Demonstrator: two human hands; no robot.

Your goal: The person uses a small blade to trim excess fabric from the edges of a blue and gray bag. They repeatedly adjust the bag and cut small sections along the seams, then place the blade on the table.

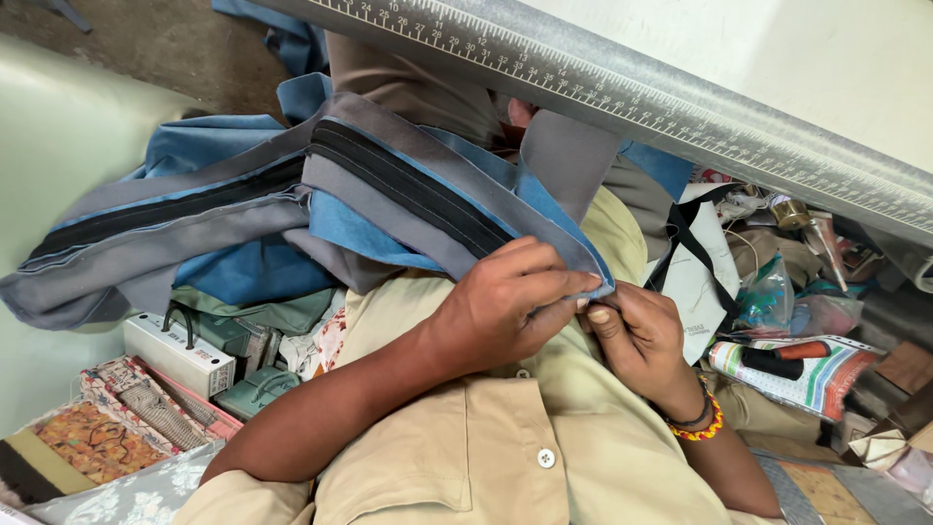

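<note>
- Fingers [559, 284] of the left hand [505, 306] are clenched in a pinch on the end of the grey and blue fabric strip [418, 185], thumb under and fingertips on top.
- Right hand [637, 340] meets it from the other side. Its thumb and forefinger nip the same corner of cloth, so both hands are grasping one edge.
- That pinched corner sits just above the person's beige shirt [505, 457]. The rest of the strip runs up and off to the left, draped in folds over the pale surface [58, 146].
- To do this well, I judge the layers should be kept flush at the corner with the grip close to the edge. The slack (there is a lot of it) should stay lying on the surface so that it does not drag.
- Counted: two hands, one beaded bracelet [702, 426] on the right wrist, and one black band along the strip, which shows twice where the cloth folds.
- One long metal ruler [680, 107] crosses the top, and one white box [180, 355] sits lower left. How many separate cloth pieces lie in the heap I cannot tell.
</note>
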